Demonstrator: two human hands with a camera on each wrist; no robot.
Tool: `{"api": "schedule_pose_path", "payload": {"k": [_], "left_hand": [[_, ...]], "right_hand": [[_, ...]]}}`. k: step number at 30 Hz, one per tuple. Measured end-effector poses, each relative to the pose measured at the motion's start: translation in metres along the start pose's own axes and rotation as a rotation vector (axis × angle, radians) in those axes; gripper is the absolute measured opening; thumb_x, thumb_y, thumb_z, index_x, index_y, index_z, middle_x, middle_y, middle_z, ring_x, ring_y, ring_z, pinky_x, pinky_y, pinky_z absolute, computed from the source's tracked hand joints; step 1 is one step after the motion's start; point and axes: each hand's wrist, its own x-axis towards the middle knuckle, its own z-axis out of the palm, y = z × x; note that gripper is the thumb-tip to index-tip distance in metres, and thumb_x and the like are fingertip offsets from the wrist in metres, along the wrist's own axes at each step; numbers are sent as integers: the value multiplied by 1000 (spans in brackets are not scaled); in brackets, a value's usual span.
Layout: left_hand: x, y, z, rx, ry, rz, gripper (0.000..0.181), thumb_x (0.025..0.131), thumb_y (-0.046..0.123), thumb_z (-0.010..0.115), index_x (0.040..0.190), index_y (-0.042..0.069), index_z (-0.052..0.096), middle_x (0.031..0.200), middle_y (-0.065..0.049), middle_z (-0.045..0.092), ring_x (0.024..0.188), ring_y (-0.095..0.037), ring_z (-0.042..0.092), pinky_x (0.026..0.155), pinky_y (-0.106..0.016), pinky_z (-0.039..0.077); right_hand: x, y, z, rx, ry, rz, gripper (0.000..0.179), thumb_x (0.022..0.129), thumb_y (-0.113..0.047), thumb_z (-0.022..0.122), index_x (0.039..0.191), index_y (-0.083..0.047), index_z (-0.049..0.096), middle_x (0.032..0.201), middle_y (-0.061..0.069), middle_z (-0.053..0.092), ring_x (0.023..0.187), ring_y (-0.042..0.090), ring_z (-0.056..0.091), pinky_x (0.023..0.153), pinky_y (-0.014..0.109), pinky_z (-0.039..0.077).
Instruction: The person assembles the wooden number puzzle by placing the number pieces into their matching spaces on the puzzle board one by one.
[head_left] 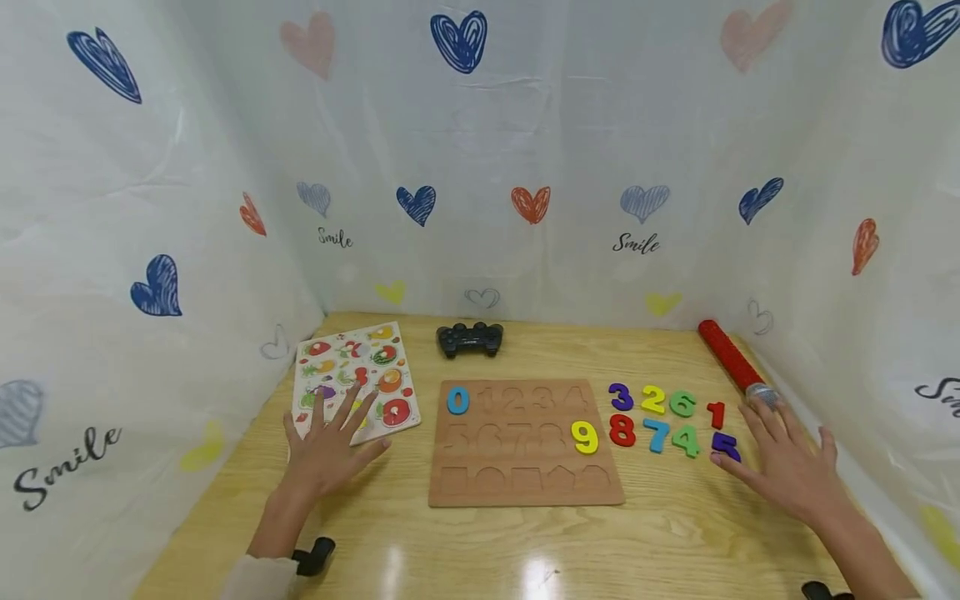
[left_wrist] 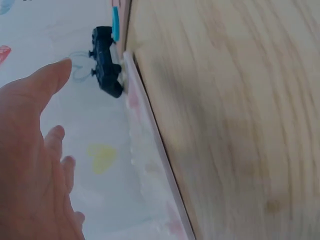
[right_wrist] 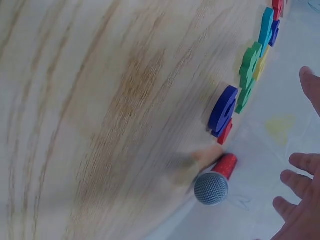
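Note:
My left hand (head_left: 330, 454) is spread over the lower part of a white fruit puzzle board (head_left: 408, 392), fingers straight, holding nothing. My right hand (head_left: 798, 475) has its fingers extended, the thumb by the purple number 5 (head_left: 725, 446) and the fingertips near the silver head of a red microphone (head_left: 731, 358). Between the hands lies a brown wooden number board (head_left: 525, 504). On it sit a blue 0 (head_left: 458, 400) at the upper left and a yellow 9 (head_left: 584, 437) at the right. In the right wrist view the microphone (right_wrist: 212, 188) and the purple 5 (right_wrist: 222, 110) lie apart from the fingers.
Several loose numbers, among them a red 8 (head_left: 622, 430) and a green 6 (head_left: 682, 404), lie right of the number board. A black game controller (head_left: 469, 339) rests at the back. A white curtain (head_left: 480, 125) with printed hearts encloses the table's back and sides.

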Motion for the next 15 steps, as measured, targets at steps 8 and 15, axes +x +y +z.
{"api": "schedule_pose_path", "payload": {"k": [8,15], "left_hand": [[16,28,5,-143,76,63,77,93,67,53,153,21,44,154,-9,42,140,-44,27,101,-73,13],[21,43,28,-278,60,175,67,95,53,61,154,25,43,154,-10,43,134,-47,35,99,-71,25]], "right_hand": [[18,15,4,134,37,-2,82,87,-47,75,143,2,42,139,32,45,127,53,32,85,78,18],[36,26,10,182,-32,6,72,88,-37,76,138,6,47,136,36,46,122,58,35,78,68,25]]}}
